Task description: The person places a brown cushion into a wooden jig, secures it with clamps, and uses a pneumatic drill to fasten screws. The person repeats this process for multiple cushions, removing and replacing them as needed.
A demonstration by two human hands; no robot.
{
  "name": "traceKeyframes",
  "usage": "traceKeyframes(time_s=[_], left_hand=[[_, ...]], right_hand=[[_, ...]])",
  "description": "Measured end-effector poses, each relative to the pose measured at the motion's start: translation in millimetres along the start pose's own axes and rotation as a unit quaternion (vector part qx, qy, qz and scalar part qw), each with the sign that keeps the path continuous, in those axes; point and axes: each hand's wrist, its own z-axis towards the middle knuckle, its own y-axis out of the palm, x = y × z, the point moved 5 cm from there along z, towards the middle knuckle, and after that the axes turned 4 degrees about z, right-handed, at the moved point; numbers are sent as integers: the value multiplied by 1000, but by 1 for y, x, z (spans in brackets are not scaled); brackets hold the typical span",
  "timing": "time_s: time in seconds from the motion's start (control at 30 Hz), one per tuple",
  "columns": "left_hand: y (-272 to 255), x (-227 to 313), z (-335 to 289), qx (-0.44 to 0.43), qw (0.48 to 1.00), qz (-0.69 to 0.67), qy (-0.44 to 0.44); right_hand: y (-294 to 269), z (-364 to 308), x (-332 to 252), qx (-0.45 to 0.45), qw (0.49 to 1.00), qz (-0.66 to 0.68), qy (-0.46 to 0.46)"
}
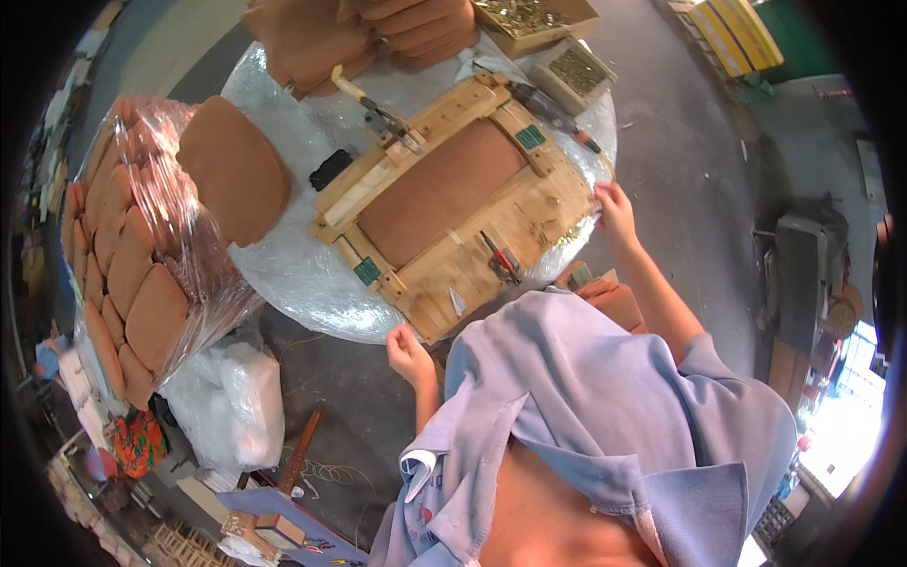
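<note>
- A wooden frame (453, 203) lies flat on a round table (283, 274) that is wrapped in clear plastic.
- A brown pad (439, 189) sits in the middle of the frame.
- The left hand (408, 354) is at the near edge of the table, just beside the frame's near corner. Its fingers are curled in. I cannot tell if it grips anything.
- The right hand (616, 210) touches the right edge of the frame. Its fingers bend down over the edge, and I cannot tell if they pinch it.
- A stapler tool (378, 113) lies on the far side of the frame.
- A small red tool (501, 257) lies on the near wood.
- A loose brown cushion (234, 170) rests on the table to the left.
- More brown cushions (128, 255) are stacked in plastic wrap at the far left.
- Two boxes of small metal bits (553, 38) sit at the far side of the table.
</note>
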Motion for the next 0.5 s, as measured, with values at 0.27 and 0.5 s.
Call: traceKeyframes(time_s=[0.27,0.5], left_hand=[[65,64,-22,-166,973,9,158],[106,158,50,-191,920,146,309]], right_hand=[[-61,-129,190,-22,988,-42,147],[7,-99,96,-242,922,-303,-8]])
